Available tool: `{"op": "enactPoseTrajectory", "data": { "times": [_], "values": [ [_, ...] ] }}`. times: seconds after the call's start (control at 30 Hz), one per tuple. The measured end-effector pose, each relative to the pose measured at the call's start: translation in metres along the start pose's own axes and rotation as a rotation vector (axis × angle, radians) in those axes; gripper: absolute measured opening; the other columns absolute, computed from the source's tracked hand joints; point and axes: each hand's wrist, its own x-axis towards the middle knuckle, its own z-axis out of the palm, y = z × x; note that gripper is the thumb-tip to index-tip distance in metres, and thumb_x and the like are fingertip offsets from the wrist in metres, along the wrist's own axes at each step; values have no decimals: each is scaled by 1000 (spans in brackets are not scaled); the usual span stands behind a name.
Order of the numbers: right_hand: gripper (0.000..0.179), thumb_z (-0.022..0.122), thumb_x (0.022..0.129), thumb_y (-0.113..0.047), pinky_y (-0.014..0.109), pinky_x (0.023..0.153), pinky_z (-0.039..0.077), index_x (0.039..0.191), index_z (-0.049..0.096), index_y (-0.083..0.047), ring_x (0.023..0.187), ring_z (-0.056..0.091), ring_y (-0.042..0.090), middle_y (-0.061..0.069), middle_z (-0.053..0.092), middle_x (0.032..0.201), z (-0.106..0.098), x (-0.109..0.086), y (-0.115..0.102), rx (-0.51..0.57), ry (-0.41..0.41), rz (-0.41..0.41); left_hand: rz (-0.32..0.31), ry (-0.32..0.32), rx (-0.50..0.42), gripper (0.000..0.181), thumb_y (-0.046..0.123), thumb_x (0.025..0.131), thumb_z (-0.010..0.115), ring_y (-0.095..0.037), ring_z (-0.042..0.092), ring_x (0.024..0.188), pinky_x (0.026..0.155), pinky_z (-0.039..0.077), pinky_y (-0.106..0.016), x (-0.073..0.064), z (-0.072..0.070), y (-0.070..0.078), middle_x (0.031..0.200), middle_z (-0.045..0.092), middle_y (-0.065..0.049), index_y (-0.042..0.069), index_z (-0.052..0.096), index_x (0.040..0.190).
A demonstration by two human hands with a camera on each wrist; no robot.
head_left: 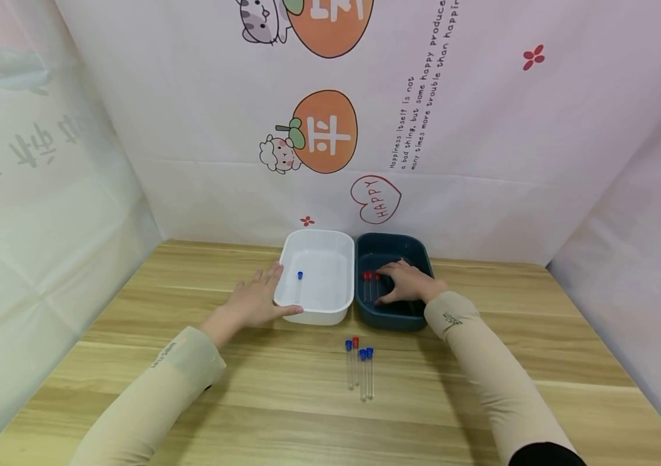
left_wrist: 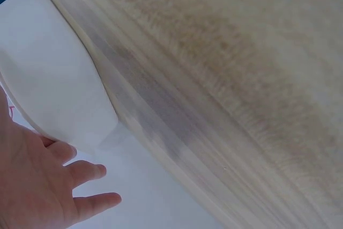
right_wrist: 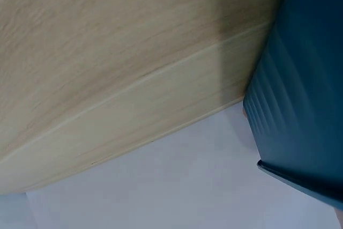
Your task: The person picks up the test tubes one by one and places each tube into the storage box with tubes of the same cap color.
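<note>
My left hand (head_left: pixel 257 301) rests against the left side of the white bin (head_left: pixel 319 317), thumb over the front rim and other fingers spread. In the left wrist view its fingers (left_wrist: pixel 88 172) are extended beside the wall. A blue-capped test tube (head_left: pixel 300 276) lies inside that bin. My right hand (head_left: pixel 406 283) reaches into the dark blue bin (head_left: pixel 391 321). Its thumb and fingertips hold a red-capped test tube (head_left: pixel 377 277) at its two ends, beside two more red-capped tubes (head_left: pixel 368 276). The right wrist view shows mostly this bin's outer wall (right_wrist: pixel 300 95).
In front of the bins, several test tubes (head_left: pixel 363 382) lie on the wooden table (head_left: pixel 272 414), one red-capped, the others blue-capped. The bins stand side by side near the printed cloth backdrop (head_left: pixel 458 207). White cloth (head_left: pixel 45 213) hangs at both sides.
</note>
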Motion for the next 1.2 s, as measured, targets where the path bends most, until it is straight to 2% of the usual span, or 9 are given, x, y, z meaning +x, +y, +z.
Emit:
{"op": "enactPoseTrajectory", "data": {
  "times": [0.4, 0.63, 0.8, 1.0, 1.1, 1.2],
  "values": [
    [89, 79, 87, -52, 60, 115, 31, 153, 47, -1, 143, 34, 44, 24, 42, 155, 0, -2, 0, 7, -29, 43, 6, -2, 14, 116, 77, 88, 58, -45, 17, 152, 113, 21, -73, 0, 0, 0, 170, 13, -12, 2, 15, 164],
    [91, 79, 87, -52, 63, 117, 24, 154, 45, -1, 145, 28, 50, 25, 42, 155, -2, -6, 2, 41, -1, 27, 2, -3, 11, 115, 77, 88, 58, -45, 17, 152, 114, 20, -72, 0, 0, 0, 171, 13, -12, 3, 14, 164],
    [91, 79, 87, -51, 63, 117, 24, 153, 44, 2, 144, 30, 52, 29, 42, 153, -5, -8, 3, 44, 24, 0, 0, -5, 9, 115, 76, 88, 59, -45, 16, 153, 114, 18, -72, 0, -1, 1, 171, 12, -12, 3, 14, 164],
    [89, 79, 89, -46, 62, 120, 17, 154, 42, 3, 145, 30, 50, 29, 42, 154, -12, -14, 3, 76, 33, -48, -2, -4, 3, 114, 75, 89, 60, -45, 16, 153, 114, 18, -72, 0, -2, 2, 171, 12, -13, 3, 14, 164],
    [82, 78, 91, -40, 61, 119, 21, 152, 44, 3, 143, 35, 48, 29, 45, 151, -16, -18, 1, 84, 61, -81, -1, -8, 6, 114, 75, 89, 59, -45, 16, 153, 114, 18, -73, 0, -2, 2, 171, 12, -13, 2, 14, 164],
    [72, 77, 94, -32, 60, 114, 33, 150, 48, 4, 138, 43, 47, 29, 50, 147, -19, -24, -2, 85, 104, -119, -3, -11, 9, 114, 76, 89, 59, -45, 16, 153, 114, 18, -72, -1, -2, 2, 170, 13, -13, 2, 14, 164]
  ]
}}
